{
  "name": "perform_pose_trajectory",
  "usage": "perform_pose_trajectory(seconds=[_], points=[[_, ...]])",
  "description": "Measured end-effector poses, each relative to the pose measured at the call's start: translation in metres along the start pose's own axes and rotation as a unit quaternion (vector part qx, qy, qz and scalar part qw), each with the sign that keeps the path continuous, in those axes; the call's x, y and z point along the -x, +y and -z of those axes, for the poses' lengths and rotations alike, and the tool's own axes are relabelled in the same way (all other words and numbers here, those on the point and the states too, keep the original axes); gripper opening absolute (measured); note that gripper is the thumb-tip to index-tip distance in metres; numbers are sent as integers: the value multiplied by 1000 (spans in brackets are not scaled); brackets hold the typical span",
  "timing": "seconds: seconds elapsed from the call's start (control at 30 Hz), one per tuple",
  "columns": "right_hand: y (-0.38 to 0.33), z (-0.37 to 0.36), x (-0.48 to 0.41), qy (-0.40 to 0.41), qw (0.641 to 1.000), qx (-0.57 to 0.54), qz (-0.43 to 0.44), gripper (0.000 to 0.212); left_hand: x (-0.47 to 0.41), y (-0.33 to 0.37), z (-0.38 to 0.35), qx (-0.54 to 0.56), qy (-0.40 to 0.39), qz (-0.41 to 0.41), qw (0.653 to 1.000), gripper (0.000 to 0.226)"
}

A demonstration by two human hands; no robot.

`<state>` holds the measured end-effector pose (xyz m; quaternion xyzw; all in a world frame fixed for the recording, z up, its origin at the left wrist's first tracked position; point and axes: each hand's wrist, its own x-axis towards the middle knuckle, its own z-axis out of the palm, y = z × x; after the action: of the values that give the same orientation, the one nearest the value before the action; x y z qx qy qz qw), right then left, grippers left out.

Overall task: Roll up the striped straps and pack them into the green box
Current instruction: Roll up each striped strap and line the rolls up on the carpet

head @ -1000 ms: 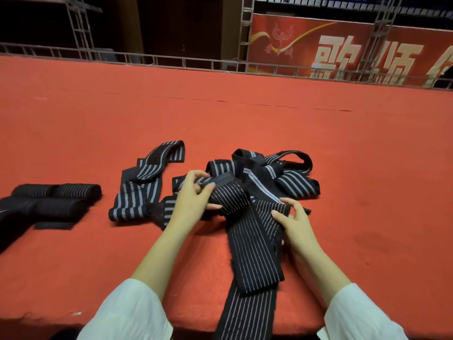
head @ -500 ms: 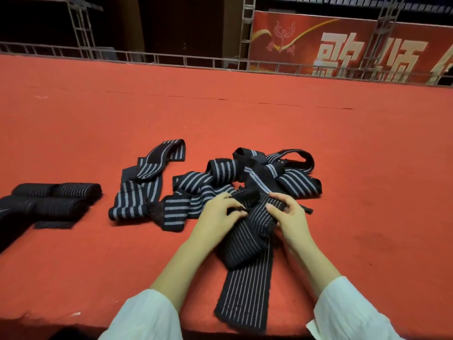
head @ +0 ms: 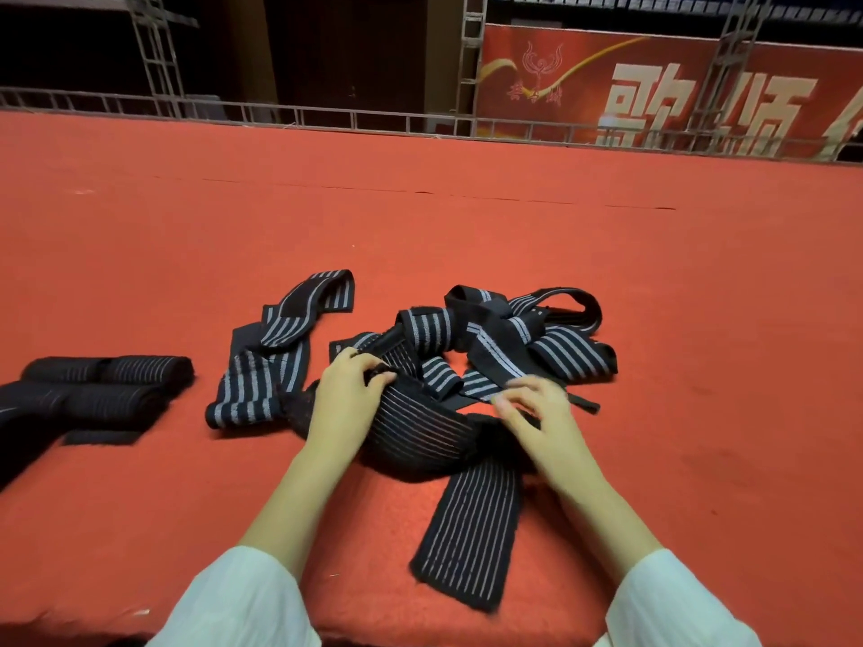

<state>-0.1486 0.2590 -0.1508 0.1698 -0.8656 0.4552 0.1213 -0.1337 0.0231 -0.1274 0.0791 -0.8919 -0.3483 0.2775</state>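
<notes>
A wide black strap with thin pale stripes (head: 420,436) lies across the red carpet in front of me, its free end (head: 467,544) trailing toward the near edge. My left hand (head: 345,399) grips its upper end, fingers curled round the fabric. My right hand (head: 537,417) holds the same strap at its right side, blurred by motion. Behind lies a tangled pile of black straps with broad grey stripes (head: 513,338). Another loose strap (head: 275,352) lies to the left. No green box is in view.
Rolled black straps (head: 107,385) lie at the left, one partly cut off by the frame edge. The red carpet (head: 467,226) stretches far back to a metal truss rail (head: 327,116) and a red banner (head: 654,86). The carpet's near edge runs just below my sleeves.
Both hands have gathered the wide strap crosswise into a bunch between them; my left hand moved back up-left along it, and the strap's tail now lies shorter on the carpet.
</notes>
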Motion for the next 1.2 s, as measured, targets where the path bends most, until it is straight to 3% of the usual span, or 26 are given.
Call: perform_pose_trajectory(seconds=[0.1, 0.2, 0.3, 0.37, 0.47, 0.53, 0.57, 0.77, 0.9, 0.97, 1.1, 1.2], points=[[0, 0, 2, -127, 990, 26, -59, 25, 5, 2, -6, 18, -31, -6, 999, 29], [7, -2, -1, -91, 993, 8, -73, 20, 23, 12, -18, 37, -154, -58, 986, 66], [6, -3, -3, -65, 991, -65, -93, 15, 45, 21, -40, -24, -239, -122, 963, 84], [5, -2, -4, -69, 990, -76, -98, 21, 50, 20, -53, -60, -232, -140, 961, 69], [8, 4, -2, -123, 981, -98, -115, 30, 42, 16, -56, -26, -149, -117, 982, 29], [10, 8, 0, -137, 979, -96, -120, 17, 35, 15, -50, 13, -120, -83, 989, 17], [11, 10, 0, -127, 980, -96, -117, 9, 32, 15, -46, 20, -113, -75, 991, 15], [13, 8, -5, -11, 992, -71, -106, 18, 24, 15, -31, -1, -109, -66, 992, 16], [4, 1, -7, 39, 988, -111, -97, 18, 31, 32, -22, 35, -138, -59, 988, 48], [-6, 2, -8, 53, 982, -159, -88, 22, 34, 44, -19, 68, -132, -50, 988, 51], [-34, 7, -7, 16, 945, -314, -93, 21, 39, 60, -29, 41, -134, -78, 987, 47], [-36, 10, -7, 9, 943, -320, -88, 18, 38, 60, -33, 80, -71, -53, 993, 20]])
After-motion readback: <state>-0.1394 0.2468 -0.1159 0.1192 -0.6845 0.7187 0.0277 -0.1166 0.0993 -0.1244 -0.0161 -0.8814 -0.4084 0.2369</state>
